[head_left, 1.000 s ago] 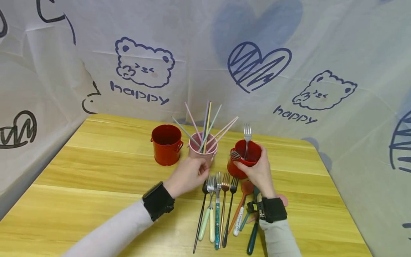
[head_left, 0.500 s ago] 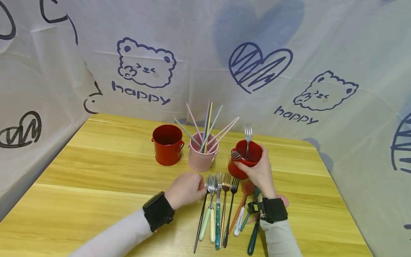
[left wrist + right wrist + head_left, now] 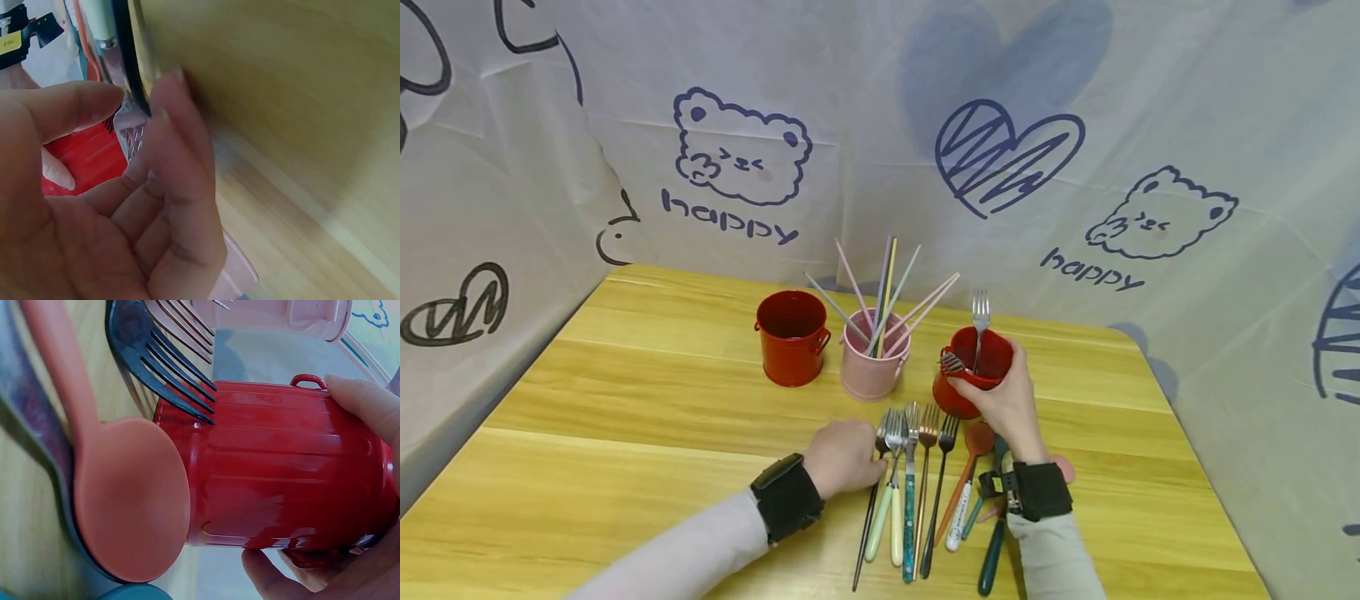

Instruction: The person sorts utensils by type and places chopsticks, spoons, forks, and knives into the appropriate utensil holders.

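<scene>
My left hand (image 3: 844, 458) is low beside the leftmost black fork (image 3: 871, 508). In the left wrist view, bent fingers and thumb stand either side of its dark handle (image 3: 128, 53), a small gap showing at the thumb. The right hand (image 3: 1003, 400) grips a red bucket (image 3: 953, 398), thumb at the near rim and fingers round its far side. A silver fork (image 3: 980, 310) stands upright in this bucket, and another fork's tines (image 3: 951, 363) poke over the rim near the thumb. The right wrist view shows the red bucket's ribbed wall (image 3: 281, 469).
Right of the black fork lie several forks, among them a teal-handled fork (image 3: 909, 517) and a copper fork (image 3: 922, 483), then an orange spoon (image 3: 978, 437) and other spoons. Behind stand a pink bucket (image 3: 868, 379) of straws and another red bucket (image 3: 792, 358).
My left hand has come down and away from the pink bucket to the leftmost black fork's handle. The right hand and its red bucket have stayed in place.
</scene>
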`<state>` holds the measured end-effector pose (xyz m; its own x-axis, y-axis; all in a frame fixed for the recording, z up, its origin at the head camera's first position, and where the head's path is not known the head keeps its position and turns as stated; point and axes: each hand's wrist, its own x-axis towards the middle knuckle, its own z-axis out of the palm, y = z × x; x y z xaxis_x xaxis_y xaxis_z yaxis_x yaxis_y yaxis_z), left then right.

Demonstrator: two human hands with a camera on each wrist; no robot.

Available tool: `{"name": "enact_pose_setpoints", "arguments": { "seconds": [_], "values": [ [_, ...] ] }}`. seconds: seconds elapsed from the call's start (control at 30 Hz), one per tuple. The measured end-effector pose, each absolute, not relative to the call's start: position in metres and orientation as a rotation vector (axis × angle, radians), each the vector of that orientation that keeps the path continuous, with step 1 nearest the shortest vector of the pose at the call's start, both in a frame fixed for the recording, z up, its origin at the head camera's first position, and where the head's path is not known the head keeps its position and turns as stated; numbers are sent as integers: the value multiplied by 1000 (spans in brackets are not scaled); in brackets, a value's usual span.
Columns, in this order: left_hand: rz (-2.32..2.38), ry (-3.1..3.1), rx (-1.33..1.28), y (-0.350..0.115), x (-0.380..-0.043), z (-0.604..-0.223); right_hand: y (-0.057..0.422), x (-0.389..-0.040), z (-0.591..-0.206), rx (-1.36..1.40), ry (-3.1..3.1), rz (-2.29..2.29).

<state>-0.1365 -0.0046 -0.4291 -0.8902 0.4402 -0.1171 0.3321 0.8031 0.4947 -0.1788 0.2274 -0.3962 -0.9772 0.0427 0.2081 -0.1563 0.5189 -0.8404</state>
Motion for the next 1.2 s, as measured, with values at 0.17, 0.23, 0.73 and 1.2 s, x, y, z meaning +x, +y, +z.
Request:
{"name": "enact_pose_setpoints", "arguments": {
  "seconds": [0.17, 0.23, 0.73, 1.2],
  "values": [
    [678, 2783, 600, -1, -135, -430, 227, -178, -395, 106, -2562, 1443],
    [662, 2787, 599, 1, -136, -431, 227, -178, -395, 107, -2562, 1443],
    [795, 2646, 561, 2, -140, -434, 227, -179, -395, 129, -2545, 1442],
    [897, 2535, 490, -4, -143, -437, 228, -178, -396, 116, -2548, 1448]
  ]
}}
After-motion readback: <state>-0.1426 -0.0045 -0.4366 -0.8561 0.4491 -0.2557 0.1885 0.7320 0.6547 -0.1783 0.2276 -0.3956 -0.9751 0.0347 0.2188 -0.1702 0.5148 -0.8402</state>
